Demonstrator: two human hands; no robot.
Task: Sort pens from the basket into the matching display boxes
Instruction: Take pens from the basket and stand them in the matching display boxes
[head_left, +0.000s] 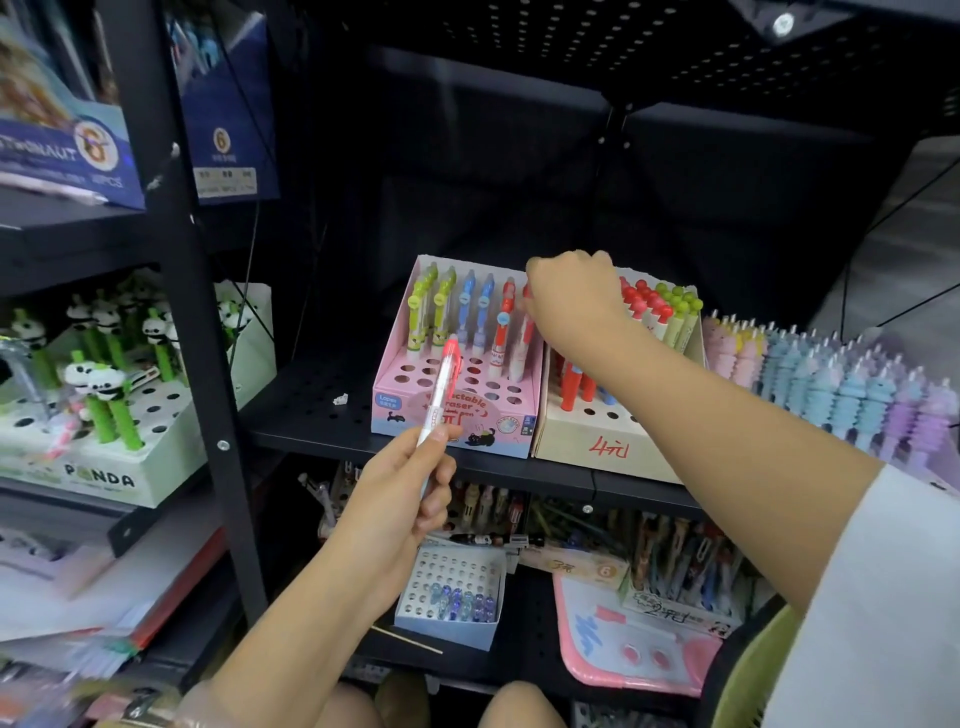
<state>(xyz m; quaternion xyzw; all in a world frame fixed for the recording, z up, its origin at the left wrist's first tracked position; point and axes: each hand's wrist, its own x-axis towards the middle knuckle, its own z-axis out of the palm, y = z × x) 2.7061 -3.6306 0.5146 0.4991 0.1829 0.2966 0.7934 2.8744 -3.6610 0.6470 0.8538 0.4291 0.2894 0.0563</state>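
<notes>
My left hand (410, 480) grips a white pen with a red top (445, 371), held upright in front of the pink display box (395, 382). That box holds green, blue and red pens in its back rows, with several holes showing in front. My right hand (571, 299) reaches over the back edge between the pink box and the beige display box (587, 436), its fingers curled and turned away from me. I cannot see what the fingers touch. The beige box holds red and green round-topped pens. A green basket rim (748, 675) shows at the bottom right.
A row of pastel ridged pens (831, 384) stands to the right of the beige box. A panda pen box (104, 467) sits on the left shelf behind a black upright post (187, 291). The lower shelf holds a small white box with blue pens (452, 597) and a pink tray (634, 639).
</notes>
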